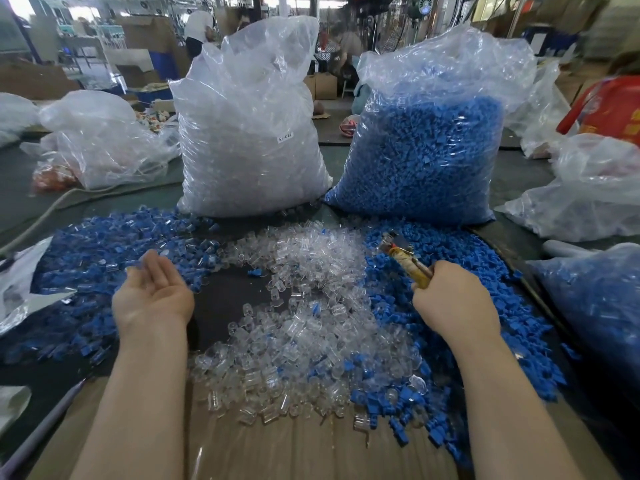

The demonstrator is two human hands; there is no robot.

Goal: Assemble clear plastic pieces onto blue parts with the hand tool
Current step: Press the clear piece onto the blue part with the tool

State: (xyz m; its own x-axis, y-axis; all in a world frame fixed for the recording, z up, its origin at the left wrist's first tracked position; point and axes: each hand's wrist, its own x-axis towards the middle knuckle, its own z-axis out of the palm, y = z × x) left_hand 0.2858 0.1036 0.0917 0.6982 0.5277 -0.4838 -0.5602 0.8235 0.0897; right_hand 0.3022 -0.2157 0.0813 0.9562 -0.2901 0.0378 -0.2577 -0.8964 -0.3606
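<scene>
Factory table (225, 303), left hand (152, 296) open-palmed, right hand (453, 299) gripping hand tool (405, 254)

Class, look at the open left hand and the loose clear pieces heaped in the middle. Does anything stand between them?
Nothing visible does. The left hand hovers palm up, holding nothing, beside a bare dark patch of the table. The clear pieces lie just across it, uncovered. The right hand grips the tool off to the other side.

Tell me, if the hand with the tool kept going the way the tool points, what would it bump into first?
The right hand grips a yellow-handled metal hand tool that points up and away to the left. Its tip would probably meet the loose pile of small blue plastic parts first, then the big clear bag of blue parts, though depth is unclear.
</scene>
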